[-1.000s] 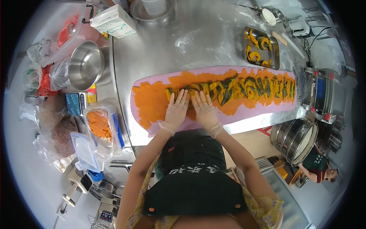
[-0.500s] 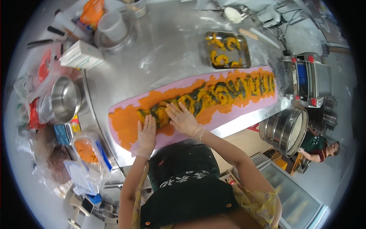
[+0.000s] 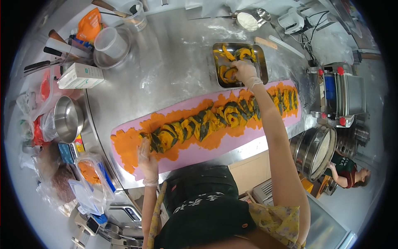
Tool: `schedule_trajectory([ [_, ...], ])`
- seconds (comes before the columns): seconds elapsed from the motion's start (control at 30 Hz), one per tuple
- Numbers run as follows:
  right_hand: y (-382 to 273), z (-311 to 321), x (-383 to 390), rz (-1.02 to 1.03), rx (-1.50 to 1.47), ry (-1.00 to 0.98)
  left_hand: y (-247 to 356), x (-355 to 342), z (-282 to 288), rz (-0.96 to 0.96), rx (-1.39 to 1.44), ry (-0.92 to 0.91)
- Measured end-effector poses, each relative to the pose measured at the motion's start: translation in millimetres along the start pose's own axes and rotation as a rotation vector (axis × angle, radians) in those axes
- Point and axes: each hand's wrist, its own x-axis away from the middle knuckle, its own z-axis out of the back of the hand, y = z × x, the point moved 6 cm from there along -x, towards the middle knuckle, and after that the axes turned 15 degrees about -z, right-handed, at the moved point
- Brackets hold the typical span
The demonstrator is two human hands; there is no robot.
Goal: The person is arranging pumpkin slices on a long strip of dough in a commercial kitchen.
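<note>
A long sheet of pink dough (image 3: 182,164) lies across the steel table, spread with a rough-edged orange paste (image 3: 124,145). Along its middle runs a row of cooked pumpkin slices (image 3: 232,116) with yellow flesh and dark green skin. My left hand (image 3: 147,164), in a clear glove, rests at the left end of that row, its fingers stretched out against the last slices. Over the far right of the table, my gloved right hand (image 3: 246,74) reaches into a metal tray (image 3: 265,68), fingers closed on a pumpkin slice (image 3: 228,74). More slices lie around it in the tray.
A white carton (image 3: 83,76) and a plastic tub in a metal bowl (image 3: 111,43) stand back left. A steel bowl (image 3: 68,118) and bagged orange paste (image 3: 89,172) are at the left. Right are a roller machine (image 3: 342,93), a drum sieve (image 3: 315,151) and a co-worker (image 3: 348,170).
My right hand has left the pumpkin row and moved far right into the tray. My left hand has shifted slightly left and nearer me along the row's end.
</note>
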Motion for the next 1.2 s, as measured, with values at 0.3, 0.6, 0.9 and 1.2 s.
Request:
schedule_trajectory([
  [0.3, -40, -13, 23, -0.217, -0.231, 0.042, -28, 41, 21, 0.37, 0.188, 0.184],
  [0.6, -42, -5, 11, -0.262, -0.075, 0.123, -37, 39, 44, 0.257, 0.176, 0.164],
  [0.9, -146, 10, 139, -0.21, -1.28, -0.666, -77, 52, 59, 0.366, 0.25, 0.207],
  [1.2, -342, -126, 285, -0.037, -1.053, -0.61, -87, 24, 57, 0.025, 0.046, 0.068],
])
